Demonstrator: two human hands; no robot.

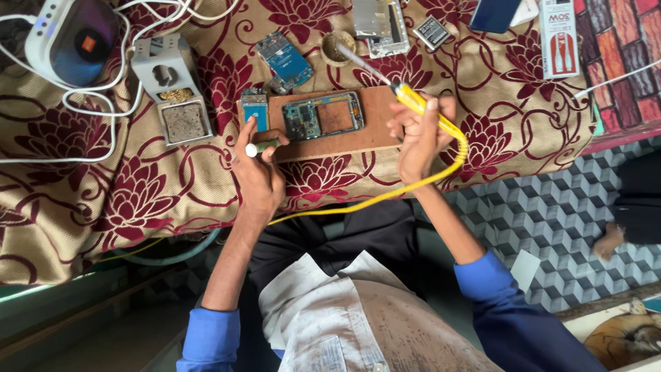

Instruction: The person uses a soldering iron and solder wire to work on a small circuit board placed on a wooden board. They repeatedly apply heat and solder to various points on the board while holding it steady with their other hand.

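Note:
My right hand (421, 138) grips a yellow soldering iron (413, 100). Its metal tip reaches into a small round tin (337, 47) on the cloth. The iron's yellow cord (385, 195) loops back toward my body. My left hand (256, 165) holds a small white-and-green stick-like tool (260, 147) at the front left of a brown wooden board (372, 131). On the board lies an opened phone frame (323, 117) with its circuit board exposed. A small blue part (255, 110) stands at the board's left end.
A floral cloth (110, 200) covers the table. On it sit a white socket stand with a sponge (180, 118), a round speaker (72, 41) with white cables, a blue circuit board (286, 60), a metal phone frame (382, 26) and a battery (432, 32). Another person's foot (606, 242) is at the right.

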